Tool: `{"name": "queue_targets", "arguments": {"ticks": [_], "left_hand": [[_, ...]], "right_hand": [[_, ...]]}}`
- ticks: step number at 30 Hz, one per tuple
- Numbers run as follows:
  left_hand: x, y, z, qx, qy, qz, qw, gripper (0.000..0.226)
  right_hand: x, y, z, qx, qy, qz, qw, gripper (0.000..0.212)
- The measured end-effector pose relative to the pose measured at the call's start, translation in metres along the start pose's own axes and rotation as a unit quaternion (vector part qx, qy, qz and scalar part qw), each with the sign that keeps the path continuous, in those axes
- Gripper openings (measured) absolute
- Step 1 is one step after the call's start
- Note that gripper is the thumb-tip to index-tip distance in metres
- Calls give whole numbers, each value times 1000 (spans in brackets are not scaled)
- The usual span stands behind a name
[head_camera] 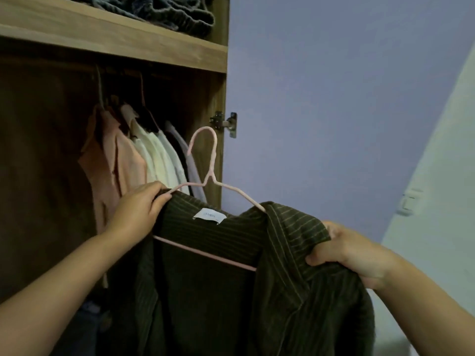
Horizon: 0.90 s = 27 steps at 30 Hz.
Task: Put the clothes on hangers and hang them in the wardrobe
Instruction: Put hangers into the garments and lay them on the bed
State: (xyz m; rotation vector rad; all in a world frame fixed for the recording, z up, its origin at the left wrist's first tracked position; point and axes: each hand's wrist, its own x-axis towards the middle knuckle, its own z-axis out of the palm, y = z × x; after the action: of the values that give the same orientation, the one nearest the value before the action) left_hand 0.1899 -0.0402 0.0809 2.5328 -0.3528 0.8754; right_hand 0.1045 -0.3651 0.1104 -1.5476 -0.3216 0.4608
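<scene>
Head view looks up into an open wardrobe [221,98], where several garments already hang [144,155] from the rail at far left — peach, cream and pale lilac pieces packed side by side. Above them a shelf [115,39] carries folded grey knitwear [164,11].

In front of all this, held up near the camera, is a dark green striped shirt [226,253] on a pink hanger [205,160]. The left hand [138,209] has its fingers [156,199] curled round the left shoulder of the shirt and the hanger's arm there. The right hand [352,253] grips a bunched fold of fabric at the right shoulder, thumb pressed across the cloth. The hanger's left arm and bottom bar show inside the open front, and its right arm disappears under the collar; whether the right shoulder is fully seated I cannot tell, since the cloth is gathered there.

As a judgement of progress: earlier pieces seem dealt with, and this shirt is at the last stage of being fitted — its hook stands free in front of the wardrobe's right wall, not on the rail. Left to do: smooth the right shoulder, lift the hook onto the rail beside the pale garments. Any clothes remaining beyond this one are out of sight.
</scene>
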Motion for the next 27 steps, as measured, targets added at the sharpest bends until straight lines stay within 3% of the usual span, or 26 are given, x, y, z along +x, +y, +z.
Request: {"name": "queue_targets", "arguments": {"ticks": [5,7,10,16,21,27], "left_hand": [[-19,37,37,-14,15,46,999,22],[-22,51,50,-29,26,72,997,30],[-21,73,61,-62,40,142,987,42],[-23,109,74,-122,37,236,963,40],[-40,145,91,-198,27,308,930,60],[-76,229,96,-272,-43,372,886,42]], "right_hand": [[-57,7,-31,-166,100,22,981,31],[-76,11,-36,-233,173,-2,957,46],[-102,18,-31,-367,275,-54,887,65],[-148,42,-4,-499,407,-27,765,46],[-193,72,22,-546,491,53,677,26],[-278,103,56,-453,652,69,604,20]]}}
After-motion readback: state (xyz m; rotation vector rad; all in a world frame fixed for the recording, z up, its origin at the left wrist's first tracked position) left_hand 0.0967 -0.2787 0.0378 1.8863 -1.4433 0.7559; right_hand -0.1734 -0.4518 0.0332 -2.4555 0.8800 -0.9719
